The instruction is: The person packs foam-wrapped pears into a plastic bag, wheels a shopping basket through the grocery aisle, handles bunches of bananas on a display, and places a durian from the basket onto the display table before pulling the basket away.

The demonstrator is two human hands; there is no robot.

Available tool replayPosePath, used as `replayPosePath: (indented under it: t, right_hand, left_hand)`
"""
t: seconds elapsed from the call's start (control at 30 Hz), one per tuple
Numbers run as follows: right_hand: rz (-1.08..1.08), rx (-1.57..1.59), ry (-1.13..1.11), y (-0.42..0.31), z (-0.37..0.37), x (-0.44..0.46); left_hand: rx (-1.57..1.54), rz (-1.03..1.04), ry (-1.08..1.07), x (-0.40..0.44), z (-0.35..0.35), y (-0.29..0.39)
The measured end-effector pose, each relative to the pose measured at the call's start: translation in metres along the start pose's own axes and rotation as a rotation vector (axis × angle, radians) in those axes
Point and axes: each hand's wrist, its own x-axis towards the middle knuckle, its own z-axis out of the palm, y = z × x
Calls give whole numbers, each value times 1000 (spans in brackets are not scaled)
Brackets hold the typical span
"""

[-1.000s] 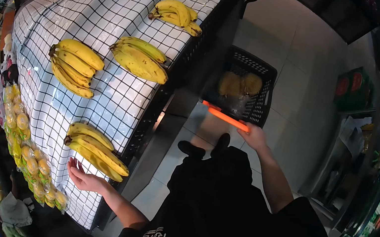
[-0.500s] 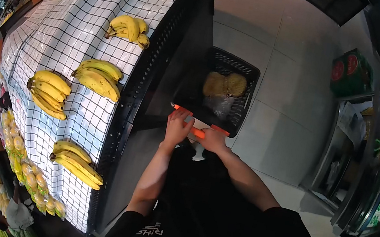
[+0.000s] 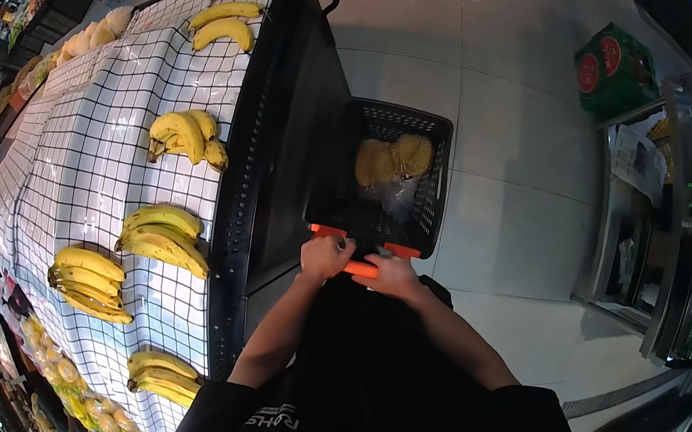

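Observation:
Both hands are closed around the orange handle (image 3: 362, 269) of a black shopping basket (image 3: 438, 186). My left hand (image 3: 326, 257) grips its left part, and my right hand (image 3: 392, 276) grips it just to the right, a short gap apart. Inside the basket lie two round yellow-brown items (image 3: 412, 155) and a clear plastic wrapping (image 3: 398, 197). The basket stands in front of me, beside the dark side of the display table.
On the left, a display table with a checked cloth (image 3: 92, 201) holds several banana bunches (image 3: 166, 238). Bagged yellow fruit (image 3: 68, 371) lies along its far edge. To the right stand a metal shelf unit (image 3: 652, 221) and a green-and-red pack (image 3: 613, 70). Tiled floor (image 3: 524, 136) lies between.
My left hand has left the bananas and taken hold of the basket handle beside my right hand. The view has turned, and the banana bunches appear lower and farther left.

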Motion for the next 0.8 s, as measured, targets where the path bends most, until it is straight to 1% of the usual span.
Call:
replayPosePath:
  t: [0.03, 0.1, 0.17, 0.23, 0.27, 0.3, 0.33, 0.37, 0.4, 0.5, 0.53, 0.6, 0.67, 0.8]
  right_hand:
    - [-32, 17, 60, -1, -7, 2]
    - [1, -11, 111, 1, -7, 11]
    - [24, -43, 150, 3, -9, 23]
    - [236, 0, 149, -2, -10, 38]
    - [276, -54, 217, -7, -9, 44]
    - [253, -54, 206, -11, -7, 50]
    - [331, -74, 264, -14, -8, 57]
    - [413, -94, 325, -16, -9, 66]
    - [399, -92, 320, -20, -13, 75]
    - [531, 9, 382, -24, -32, 92]
    - [557, 17, 368, -23, -37, 98]
    - [626, 27, 360, -20, -46, 104]
    - [575, -20, 388, -17, -54, 110]
    - [610, -9, 403, -3, -61, 126]
  left_hand:
    - [14, -5, -21, 6, -1, 1]
    - [15, 10, -44, 19, -5, 1]
    - [46, 67, -118, 35, -9, 3]
    - [29, 85, -107, 49, -14, 5]
    - [22, 120, -104, 57, -18, 6]
    - [17, 149, -100, 64, -22, 6]
    - [18, 126, -84, 71, -26, 7]
    - [24, 153, -104, 78, -29, 10]
    - [32, 187, -131, 85, -34, 10]
    - [47, 222, -155, 106, -40, 15]
    - [60, 228, -198, 112, -47, 19]
    - [100, 233, -217, 128, -45, 22]
    - [117, 253, -247, 140, -48, 28]
    - [102, 245, -215, 162, -54, 37]
